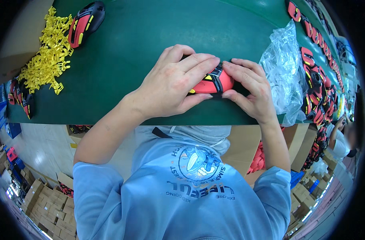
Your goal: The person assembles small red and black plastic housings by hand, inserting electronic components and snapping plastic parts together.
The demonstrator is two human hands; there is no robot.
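Both hands grip a glossy red-and-black plastic shell (225, 82) with yellow inserts, close to the near edge of the green table. My left hand (170, 82) covers its left part, fingers over the top and thumb along the near side. Around the rounded red end, my right hand (252, 86) curls with fingertips on top and thumb at the near side. Much of the shell's far side is hidden under the fingers. A similar shell (86, 24) rests at the far left, beside a heap of small yellow plastic clips (48, 54).
A clear plastic bag (284, 72) with pale contents lies right of my right hand. Beyond it are piled red-and-black shells (318, 90) and a row of red parts (316, 36). Cardboard boxes (242, 148) stand below the table edge. Another person (340, 138) is at the far right.
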